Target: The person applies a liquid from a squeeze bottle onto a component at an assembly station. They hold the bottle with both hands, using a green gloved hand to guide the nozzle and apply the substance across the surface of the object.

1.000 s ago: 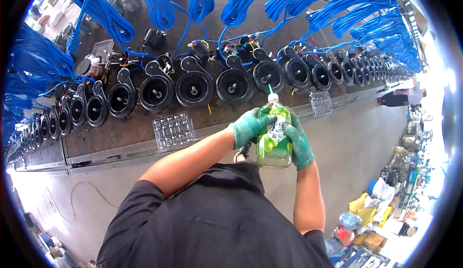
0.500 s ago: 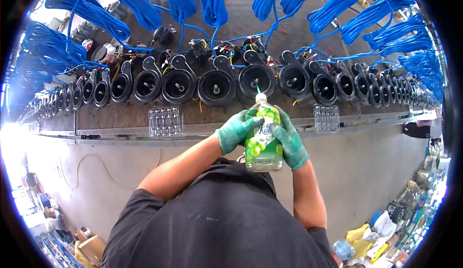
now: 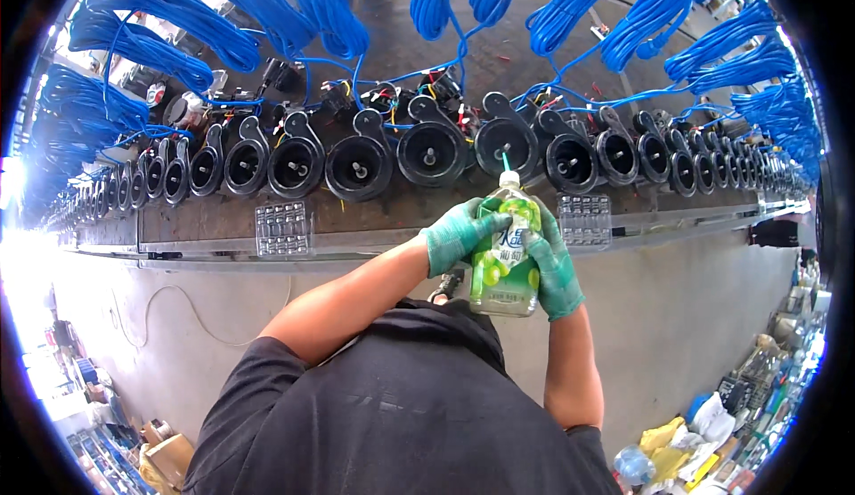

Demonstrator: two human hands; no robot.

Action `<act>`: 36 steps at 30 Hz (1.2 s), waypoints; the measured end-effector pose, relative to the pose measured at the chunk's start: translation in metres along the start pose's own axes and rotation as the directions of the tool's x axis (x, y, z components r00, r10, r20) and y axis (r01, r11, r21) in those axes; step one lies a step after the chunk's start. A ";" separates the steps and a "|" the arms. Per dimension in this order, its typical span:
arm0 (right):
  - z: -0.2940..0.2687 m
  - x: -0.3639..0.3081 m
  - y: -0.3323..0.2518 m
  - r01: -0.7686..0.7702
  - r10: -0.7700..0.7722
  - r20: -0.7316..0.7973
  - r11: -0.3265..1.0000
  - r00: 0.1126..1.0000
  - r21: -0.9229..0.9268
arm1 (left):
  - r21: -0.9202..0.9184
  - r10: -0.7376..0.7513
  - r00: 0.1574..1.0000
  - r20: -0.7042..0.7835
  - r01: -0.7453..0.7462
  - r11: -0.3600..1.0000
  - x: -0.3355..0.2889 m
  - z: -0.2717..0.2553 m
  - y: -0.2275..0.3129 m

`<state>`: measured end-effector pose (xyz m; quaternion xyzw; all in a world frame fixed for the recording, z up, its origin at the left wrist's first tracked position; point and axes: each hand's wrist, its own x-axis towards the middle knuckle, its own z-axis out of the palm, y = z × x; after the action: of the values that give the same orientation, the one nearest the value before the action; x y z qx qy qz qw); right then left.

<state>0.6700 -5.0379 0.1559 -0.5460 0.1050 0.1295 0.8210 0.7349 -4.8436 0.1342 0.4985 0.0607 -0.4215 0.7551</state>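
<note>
Both my hands wear green gloves and grip a clear plastic bottle (image 3: 506, 268) with a green grape label. My left hand (image 3: 460, 235) wraps its left side, thumb across the front; my right hand (image 3: 556, 268) closes round its right side. From the white cap a thin green nozzle points away from me. The nozzle's tip lies over a round black housing (image 3: 488, 152) with a metal shaft at its centre, one of a long row along the bench edge. Left of it stands another black housing (image 3: 431, 155).
Coiled blue cables (image 3: 325, 14) hang above the dark bench (image 3: 499, 58), their leads running to the housings. Two clear plastic trays (image 3: 285, 229) sit at the front edge. Yellow and white bags (image 3: 661, 437) and other goods lie on the floor at lower right.
The bottle, held in both hands, has moved right relative to my body. The view has shifted along the row, and the nozzle is now over the housing one place further right.
</note>
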 end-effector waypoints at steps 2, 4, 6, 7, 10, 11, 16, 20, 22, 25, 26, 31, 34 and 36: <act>-0.006 0.003 -0.002 -0.017 0.018 -0.011 1.000 1.000 0.018 | -0.026 -0.003 1.000 0.005 0.003 1.000 0.010 -0.001 -0.004; -0.009 0.005 -0.002 -0.039 0.040 -0.007 0.998 0.999 0.052 | -0.076 -0.015 1.000 0.010 0.016 0.997 0.009 0.004 -0.001; -0.011 0.006 -0.004 -0.044 0.043 0.005 0.997 0.999 0.060 | -0.090 0.030 1.000 0.009 -0.029 0.995 0.010 0.006 -0.006; -0.013 0.007 -0.004 -0.048 0.047 0.016 0.997 0.999 0.060 | -0.096 0.052 0.999 0.009 -0.051 0.994 0.009 0.006 -0.007; -0.019 0.009 -0.003 -0.059 0.057 0.038 0.997 0.998 0.047 | -0.093 0.050 0.999 0.012 -0.049 0.994 0.009 0.009 -0.008; -0.021 0.010 -0.003 -0.063 0.061 0.047 0.997 0.997 0.045 | -0.091 0.052 0.999 0.013 -0.051 0.995 0.009 0.010 -0.009; -0.030 0.006 -0.006 -0.006 0.004 0.050 0.999 0.999 0.033 | -0.007 0.103 0.995 -0.005 -0.103 0.995 0.014 0.021 -0.006; -0.043 -0.008 -0.016 0.067 -0.067 -0.027 0.998 0.997 0.002 | 0.068 0.064 0.998 0.020 -0.066 0.996 0.027 0.040 0.001; -0.052 -0.016 -0.018 0.064 -0.064 -0.110 0.998 0.992 -0.006 | 0.063 0.015 0.997 0.070 -0.020 0.998 0.044 0.048 -0.003; -0.060 -0.026 -0.020 0.064 -0.069 -0.188 0.997 0.980 -0.034 | 0.027 -0.057 0.988 0.143 0.053 0.998 0.066 0.057 -0.016; -0.064 -0.029 -0.021 0.051 -0.057 -0.204 0.998 0.977 -0.037 | 0.045 -0.069 0.985 0.155 0.063 0.997 0.077 0.056 -0.025; -0.068 -0.031 -0.028 -0.003 -0.006 -0.246 0.999 0.969 -0.038 | 0.071 -0.121 0.971 0.207 0.108 0.992 0.075 0.065 -0.011; -0.072 -0.031 -0.033 -0.030 0.017 -0.240 0.998 0.971 -0.049 | 0.038 -0.079 0.981 0.179 0.074 0.997 0.081 0.067 -0.026; -0.080 -0.029 -0.036 -0.045 0.030 -0.216 0.997 0.976 -0.066 | 0.066 -0.056 0.991 0.124 0.048 0.997 0.080 0.073 -0.027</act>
<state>0.6514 -5.1277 0.1656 -0.5836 0.1985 0.0888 0.7824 0.7436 -4.9523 0.1104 0.4926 0.0127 -0.4732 0.7302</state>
